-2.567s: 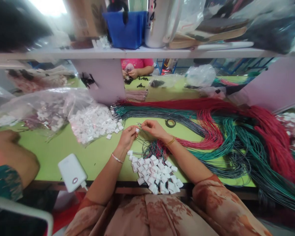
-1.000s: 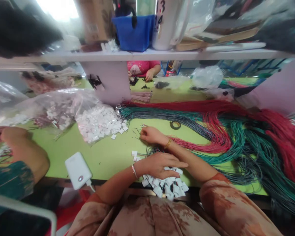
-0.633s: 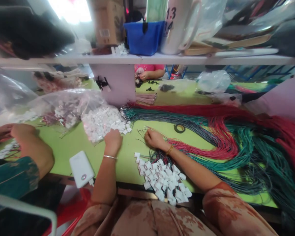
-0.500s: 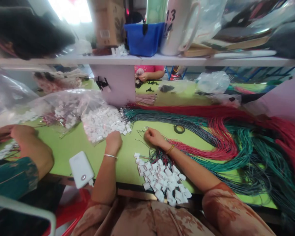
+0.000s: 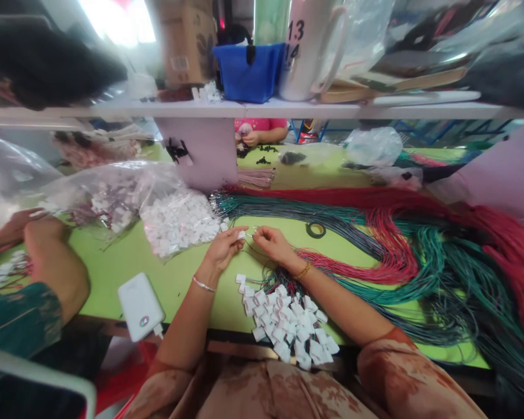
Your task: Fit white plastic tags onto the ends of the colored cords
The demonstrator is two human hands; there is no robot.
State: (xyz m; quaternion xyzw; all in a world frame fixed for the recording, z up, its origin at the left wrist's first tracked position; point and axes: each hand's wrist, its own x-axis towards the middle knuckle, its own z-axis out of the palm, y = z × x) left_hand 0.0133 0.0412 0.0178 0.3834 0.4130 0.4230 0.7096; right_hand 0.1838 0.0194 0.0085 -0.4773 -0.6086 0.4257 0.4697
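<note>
My left hand [image 5: 225,249] pinches a small white plastic connector [image 5: 241,235] between thumb and fingertips. Close to it on the right, my right hand [image 5: 273,243] is closed on thin wires, whose metal-tipped ends [image 5: 254,231] point toward the connector. Whether a tip sits inside the connector is too small to tell. Below my right wrist lies a pile of white connectors [image 5: 283,320] with wires attached. Loose white connectors fill a clear plastic bag [image 5: 174,224] left of my hands. Long red wires [image 5: 358,265] and green wires [image 5: 436,256] run off to the right.
A white power bank [image 5: 140,305] with a cable lies at the front left. Behind my right hand is a roll of black tape [image 5: 315,230]. A co-worker's arm [image 5: 55,267] rests at the left. The shelf [image 5: 244,109] above carries a blue bin [image 5: 250,73] and a large mug [image 5: 308,52].
My left hand has come from the bag of connectors to my right hand, now with a white connector in its fingertips. My right hand has barely moved. The view has shifted slightly.
</note>
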